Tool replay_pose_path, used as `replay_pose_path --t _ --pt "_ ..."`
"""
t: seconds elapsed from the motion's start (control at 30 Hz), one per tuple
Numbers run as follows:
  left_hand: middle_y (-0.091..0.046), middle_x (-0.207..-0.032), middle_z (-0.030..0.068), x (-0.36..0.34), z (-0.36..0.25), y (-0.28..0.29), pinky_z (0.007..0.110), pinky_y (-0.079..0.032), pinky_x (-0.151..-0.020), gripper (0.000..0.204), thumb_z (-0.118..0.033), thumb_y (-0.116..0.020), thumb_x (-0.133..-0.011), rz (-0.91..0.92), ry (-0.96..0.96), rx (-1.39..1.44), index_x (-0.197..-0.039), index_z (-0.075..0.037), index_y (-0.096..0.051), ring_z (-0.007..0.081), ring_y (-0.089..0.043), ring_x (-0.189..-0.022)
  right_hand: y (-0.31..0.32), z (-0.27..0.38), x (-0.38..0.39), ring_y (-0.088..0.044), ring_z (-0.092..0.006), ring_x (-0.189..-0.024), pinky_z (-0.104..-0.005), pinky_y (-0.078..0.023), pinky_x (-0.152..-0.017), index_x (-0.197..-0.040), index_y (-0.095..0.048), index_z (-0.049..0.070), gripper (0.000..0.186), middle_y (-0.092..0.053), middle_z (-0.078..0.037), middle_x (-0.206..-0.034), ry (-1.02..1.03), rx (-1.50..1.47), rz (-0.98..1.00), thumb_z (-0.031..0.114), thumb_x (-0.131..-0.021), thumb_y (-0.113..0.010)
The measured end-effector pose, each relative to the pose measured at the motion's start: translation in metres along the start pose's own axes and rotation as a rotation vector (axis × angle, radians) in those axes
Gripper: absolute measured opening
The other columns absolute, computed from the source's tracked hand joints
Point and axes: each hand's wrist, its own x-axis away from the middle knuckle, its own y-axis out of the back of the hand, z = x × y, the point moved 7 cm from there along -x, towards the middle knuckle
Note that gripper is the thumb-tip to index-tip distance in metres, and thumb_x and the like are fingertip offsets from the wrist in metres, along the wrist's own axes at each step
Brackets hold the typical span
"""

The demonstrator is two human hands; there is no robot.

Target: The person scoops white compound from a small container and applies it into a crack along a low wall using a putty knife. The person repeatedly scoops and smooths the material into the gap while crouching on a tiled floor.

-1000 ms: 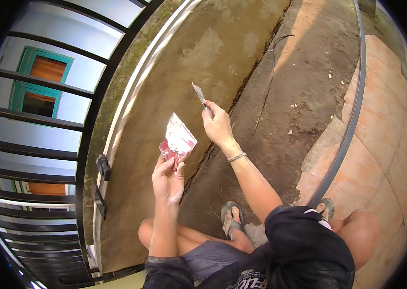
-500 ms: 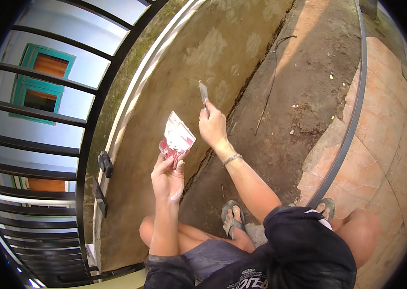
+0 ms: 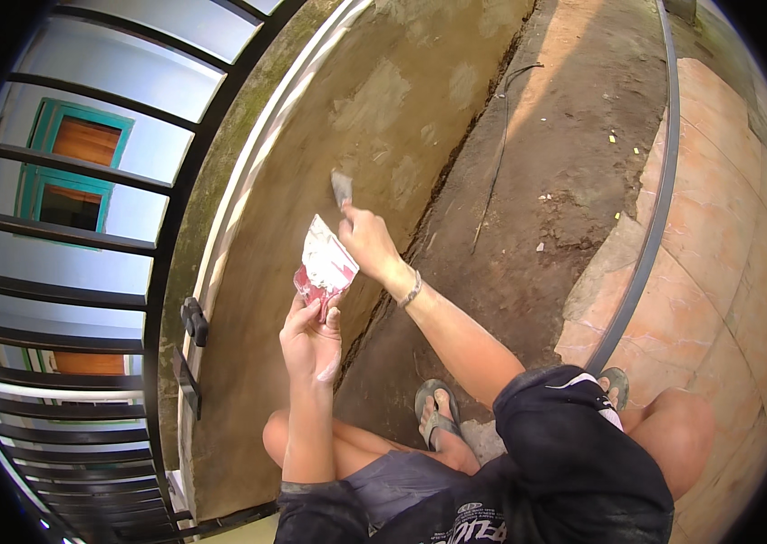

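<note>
My left hand [image 3: 309, 344] is closed on the lower end of a flat red putty holder [image 3: 327, 261], a thin sheet-like piece whose upper part is covered with white paste. White smears mark the palm and wrist. Up and to the right of it, my right hand [image 3: 371, 243] grips a putty knife [image 3: 342, 189]. The knife's blade points up toward the plastered wall [image 3: 311, 172], which carries lighter grey patches; whether the blade touches the wall I cannot tell. The fingers of my right hand hide most of the handle.
A black metal railing [image 3: 159, 263] stands at the left beyond the wall's white ledge [image 3: 247, 172]. A dark object [image 3: 193, 320] sits by the railing. Bare soil [image 3: 529, 218] with a thin dark cable [image 3: 499, 154] lies right of the wall, then a grey edging strip [image 3: 665, 199] and orange tiles [image 3: 719, 227].
My right hand has moved left and slightly down with the putty knife, closer to the paste-covered piece. The left hand still holds that piece and has shifted only a little.
</note>
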Motion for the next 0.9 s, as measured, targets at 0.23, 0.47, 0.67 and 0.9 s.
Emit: replay_pose_path --t 0.23,0.47,0.67,0.9 --pt "-0.068 -0.122 0.0226 0.000 0.001 -0.006 0.026 -0.065 -0.081 0.041 0.007 -0.048 -0.097 -0.021 0.018 0.019 -0.137 0.010 -0.050 0.0238 -0.073 -0.098 0.071 -0.088 0.008 -0.060 -0.0089 -0.068 -0.0278 -0.048 -0.064 -0.143 -0.058 -0.003 0.043 -0.067 -0.003 -0.078 -0.240 -0.219 -0.360 0.013 -0.102 -0.056" --pt "-0.068 -0.122 0.0242 0.003 0.002 -0.006 0.027 -0.066 -0.081 0.044 0.008 -0.048 -0.096 -0.045 0.030 0.017 -0.140 0.010 -0.048 0.0245 -0.074 -0.094 0.051 -0.099 -0.068 -0.064 -0.0456 -0.120 -0.0466 -0.050 -0.104 -0.141 -0.054 -0.010 0.045 -0.066 -0.034 -0.126 -0.160 -0.105 -0.583 0.014 -0.103 -0.052" --pt "-0.066 -0.123 0.0161 -0.004 0.006 -0.003 0.025 -0.062 -0.077 0.048 0.005 -0.049 -0.095 -0.092 0.036 -0.065 -0.143 0.007 -0.046 0.0193 -0.070 -0.095 0.028 -0.095 -0.049 -0.059 -0.0458 -0.127 -0.0444 -0.046 -0.110 -0.138 -0.056 -0.012 0.045 -0.062 -0.036 -0.131 -0.335 -0.204 -0.220 0.013 -0.100 -0.054" --pt "-0.067 -0.126 0.0235 -0.006 0.009 -0.009 0.027 -0.065 -0.082 0.046 0.007 -0.048 -0.096 -0.019 0.047 0.009 -0.142 0.010 -0.047 0.0254 -0.073 -0.098 0.097 -0.100 -0.061 -0.066 -0.0215 -0.060 -0.0361 -0.051 -0.052 -0.140 -0.058 -0.008 0.046 -0.072 -0.018 -0.087 -0.307 -0.533 -0.379 0.010 -0.099 -0.049"
